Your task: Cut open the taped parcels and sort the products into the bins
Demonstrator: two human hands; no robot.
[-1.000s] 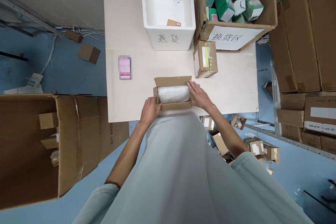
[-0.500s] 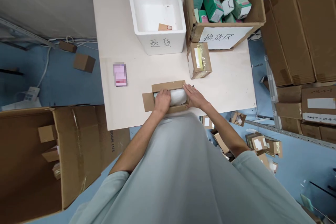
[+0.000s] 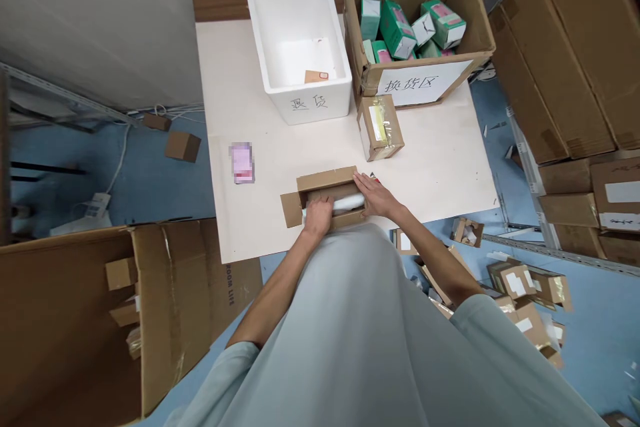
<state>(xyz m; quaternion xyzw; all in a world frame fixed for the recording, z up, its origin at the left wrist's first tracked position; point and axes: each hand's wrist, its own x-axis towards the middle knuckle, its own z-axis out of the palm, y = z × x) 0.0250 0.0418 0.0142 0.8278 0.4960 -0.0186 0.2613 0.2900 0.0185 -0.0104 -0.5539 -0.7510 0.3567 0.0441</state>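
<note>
A small cardboard box (image 3: 327, 179) lies open near the table's front edge, with one flap spread out to the left. My left hand (image 3: 319, 215) reaches into its left part, fingers curled on a white plastic-wrapped packet (image 3: 349, 203). That packet lies along the near side, so the brown inside shows behind it; what the wrapping holds is hidden. At the box's right end, my right hand (image 3: 377, 197) holds the wall and flap, its fingers extended over the edge. A bit of something red and dark peeks out beside those fingers.
Behind stand a white foam bin (image 3: 320, 90) and a large carton (image 3: 367, 80) of green boxes (image 3: 399, 30). A taped box (image 3: 380, 127) sits before the carton. A pink blurred item (image 3: 243, 163) lies left on the table (image 3: 270, 153). Cartons crowd the floor on both sides.
My left hand has drawn the white packet toward the box's near side, where it looks narrower, baring the inside behind it. My right hand stays at the right end. The camera view has shifted.
</note>
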